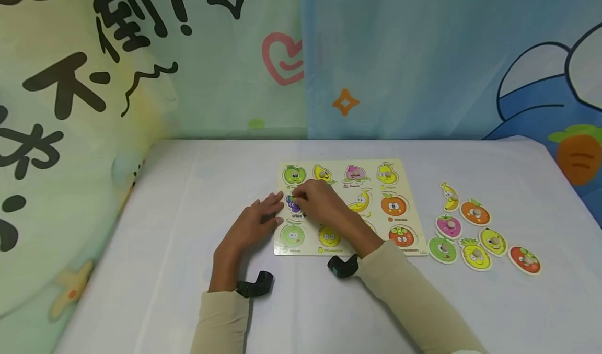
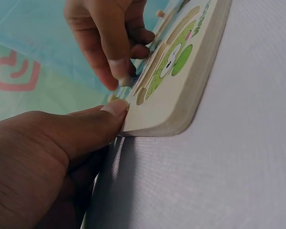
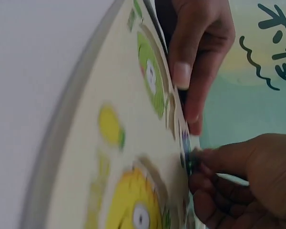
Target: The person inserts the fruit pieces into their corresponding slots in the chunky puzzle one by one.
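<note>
A cream fruit puzzle board (image 1: 310, 235) lies on the white table. My right hand (image 1: 324, 202) reaches over it and pinches the purple grape piece (image 1: 292, 204) at the middle-row left slot, fingertips close over the board. In the right wrist view the pinched fingers (image 3: 205, 160) partly hide that piece. My left hand (image 1: 251, 226) rests at the board's left edge with fingers extended; its thumb (image 2: 115, 107) touches the edge near the corner. Along the top row sit a green apple piece (image 1: 294, 175), a yellow mango-like piece, a pink peach piece (image 1: 355, 174) and a yellow pear piece (image 1: 387, 174).
Right of the board lie several loose knobbed pieces: banana (image 1: 450, 198), orange (image 1: 475, 213), pink fruit (image 1: 448, 227), green round fruit (image 1: 442, 250), pineapple (image 1: 476, 254), yellow fruit (image 1: 493, 241) and red fruit (image 1: 524, 260). Printed cloth (image 1: 400, 56) hangs behind the table.
</note>
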Demonstrator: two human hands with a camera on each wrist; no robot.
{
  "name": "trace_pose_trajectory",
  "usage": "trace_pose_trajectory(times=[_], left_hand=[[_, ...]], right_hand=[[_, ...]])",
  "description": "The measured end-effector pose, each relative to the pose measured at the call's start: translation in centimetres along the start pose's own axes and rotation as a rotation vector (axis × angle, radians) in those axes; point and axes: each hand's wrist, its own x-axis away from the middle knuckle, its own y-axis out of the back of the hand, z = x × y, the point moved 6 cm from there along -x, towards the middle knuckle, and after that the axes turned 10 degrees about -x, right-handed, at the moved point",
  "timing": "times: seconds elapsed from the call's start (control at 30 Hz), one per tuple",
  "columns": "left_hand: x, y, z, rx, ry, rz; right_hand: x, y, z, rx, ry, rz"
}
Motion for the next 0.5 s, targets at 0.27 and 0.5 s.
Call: trace_pose_trajectory(times=[0.27,0.5], left_hand=[[-0.1,-0.1,0.1,-0.012,0.044,0.009],[0.1,-0.3,0.3,-0.008,0.089,0.004]], right_hand=[[0.4,1.5,-1.4,-0.123,0.019,-0.017],[1.0,2.9,-3.2,-0.174,-0.014,-0.065]])
